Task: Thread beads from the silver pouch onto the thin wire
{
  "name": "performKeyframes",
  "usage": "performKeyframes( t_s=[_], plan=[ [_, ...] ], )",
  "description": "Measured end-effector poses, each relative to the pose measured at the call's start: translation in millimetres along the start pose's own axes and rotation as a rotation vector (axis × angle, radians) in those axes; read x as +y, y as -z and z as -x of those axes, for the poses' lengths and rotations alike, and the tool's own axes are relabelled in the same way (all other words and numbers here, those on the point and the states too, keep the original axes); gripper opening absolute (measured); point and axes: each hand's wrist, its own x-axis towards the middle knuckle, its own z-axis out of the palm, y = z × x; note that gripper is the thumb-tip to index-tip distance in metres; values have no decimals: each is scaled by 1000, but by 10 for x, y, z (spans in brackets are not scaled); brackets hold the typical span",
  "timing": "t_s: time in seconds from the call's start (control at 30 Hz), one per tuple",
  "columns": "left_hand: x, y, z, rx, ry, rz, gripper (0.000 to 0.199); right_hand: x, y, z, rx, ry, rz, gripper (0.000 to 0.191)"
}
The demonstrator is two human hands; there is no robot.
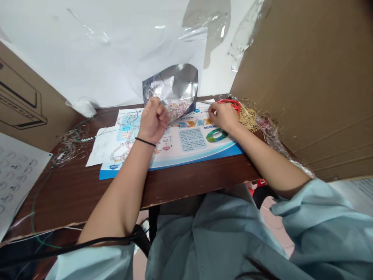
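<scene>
we have our left hand (153, 120) closed in a fist, its fingers (159, 109) curled together against the lower left edge of a crumpled silver foil bag (171, 83), though we cannot tell whether they pinch anything. the bag stands tilted at the far edge of a printed blue and white mat (192, 140), with mixed small beads (176, 109) showing at its lower front, so it lies just ahead of the left fingers and well to the left of our right hand (224, 116). the right fingers (214, 111) are bunched together with their tips down on the mat, and whatever they may hold is hidden. just beyond them lie red-handled scissors (229, 103), their long axis seeming to run sideways across the brown wooden surface (198, 175), with the thin blades pointing toward the bag. the right hand is clearly the nearer to them. a heap of gold-coloured strands (247, 118) sits just to their right, and a tangle of clear thread (71, 142) lies well off to our left.
</scene>
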Motion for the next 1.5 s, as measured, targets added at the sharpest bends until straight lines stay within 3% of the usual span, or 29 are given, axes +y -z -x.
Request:
performKeyframes(
  t_s=[0.13,0.3,0.4,0.57,0.67,0.87,1.0,1.07,1.13,1.2,1.33,1.5],
  plan=[
    [-150,-23,68,-116,-23,-295,29,-239,91,2,-84,-17,-2,20],
    [-337,-27,137,-155,-14,-692,27,-691,79,111,-243,101,-316,31],
    [-381,-19,144,-163,-14,-675,30,-796,30,177,-288,118,-397,25],
    [-425,-38,139,-165,152,-493,26,-736,1,185,-272,81,-487,16],
    [-449,-59,148,-151,176,-442,26,-717,-1,176,-252,72,-492,10],
    [-366,-113,164,-129,210,-513,24,-734,9,163,-167,86,-461,9],
    [-200,-120,-66,-150,-20,-890,26,-680,28,135,1,115,-359,12],
    [-127,-107,-275,-105,-159,-1094,22,-648,28,128,75,121,-328,13],
    [-96,-90,-489,-103,-171,-1230,13,-623,17,128,109,136,-315,13],
    [-114,-81,-657,-177,-149,-1334,9,-610,-1,133,104,168,-304,12],
    [-218,-98,-803,-314,-145,-1481,5,-605,-28,144,68,218,-269,12],
    [-212,-112,-857,-215,-152,-1470,16,-595,-24,134,37,218,-247,14]
  ],
)
